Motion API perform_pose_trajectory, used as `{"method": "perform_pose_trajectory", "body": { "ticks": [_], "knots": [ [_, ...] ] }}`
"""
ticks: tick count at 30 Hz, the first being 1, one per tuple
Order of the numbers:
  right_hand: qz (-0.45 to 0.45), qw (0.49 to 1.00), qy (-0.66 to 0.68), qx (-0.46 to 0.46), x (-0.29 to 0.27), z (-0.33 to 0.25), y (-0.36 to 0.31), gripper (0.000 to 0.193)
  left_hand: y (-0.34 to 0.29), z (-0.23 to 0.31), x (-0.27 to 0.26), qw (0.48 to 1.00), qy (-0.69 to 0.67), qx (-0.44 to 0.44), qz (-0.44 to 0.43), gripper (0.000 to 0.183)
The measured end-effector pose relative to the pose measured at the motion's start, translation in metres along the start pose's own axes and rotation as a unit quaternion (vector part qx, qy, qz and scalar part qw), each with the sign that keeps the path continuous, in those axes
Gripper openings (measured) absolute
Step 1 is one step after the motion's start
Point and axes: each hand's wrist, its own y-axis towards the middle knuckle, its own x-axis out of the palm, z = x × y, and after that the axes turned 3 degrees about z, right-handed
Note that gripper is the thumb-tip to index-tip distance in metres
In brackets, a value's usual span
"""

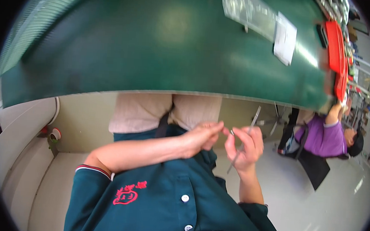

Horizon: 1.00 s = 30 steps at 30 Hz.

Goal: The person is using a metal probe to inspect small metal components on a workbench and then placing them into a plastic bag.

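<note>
Apparently, in the head view, we are at fine fingertip work on the near side of the bench [154, 62]. Our right hand [247, 150] grasps a thin rod [256, 115] aslant and seems to pinch a small shiny piece [232, 132]. Just left, our left hand [203, 136] has its fingertips together; we cannot tell whether it holds anything. The next move likely calls for steady, light fingers.

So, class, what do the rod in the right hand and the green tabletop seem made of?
Rod: probably dull metal, being thin, straight and grey, though plastic isn't ruled out.
Green tabletop: perhaps a rubber or plastic covering, smooth and semi-glossy, showing soft light reflections.
</note>
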Motion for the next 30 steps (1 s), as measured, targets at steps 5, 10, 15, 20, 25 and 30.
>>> {"method": "perform_pose_trajectory", "body": {
  "ticks": [5,10,15,20,25,30],
  "knots": [
    [0.064,0.972,0.065,-0.217,0.009,-0.039,0.118,0.027,0.008,-0.001,-0.014,0.995,-0.020,0.003,0.096,0.019],
    [0.136,0.916,0.141,-0.349,0.025,-0.100,0.212,0.023,-0.001,-0.004,-0.015,0.988,-0.056,0.063,0.131,0.017],
    [0.133,0.903,0.181,-0.366,0.089,-0.124,0.277,0.019,0.000,-0.007,-0.022,0.984,-0.051,0.130,0.113,0.019],
    [0.091,0.922,0.124,-0.356,0.118,-0.135,0.299,0.021,-0.012,0.006,-0.016,0.985,0.022,0.166,0.038,0.020],
    [0.082,0.916,0.163,-0.357,0.079,-0.113,0.264,0.022,-0.024,0.013,-0.008,0.975,0.037,0.217,-0.003,0.017],
    [0.048,0.930,0.180,-0.316,0.020,-0.063,0.176,0.012,-0.029,0.019,-0.005,0.978,0.037,0.188,-0.083,0.014]
  ]
}}
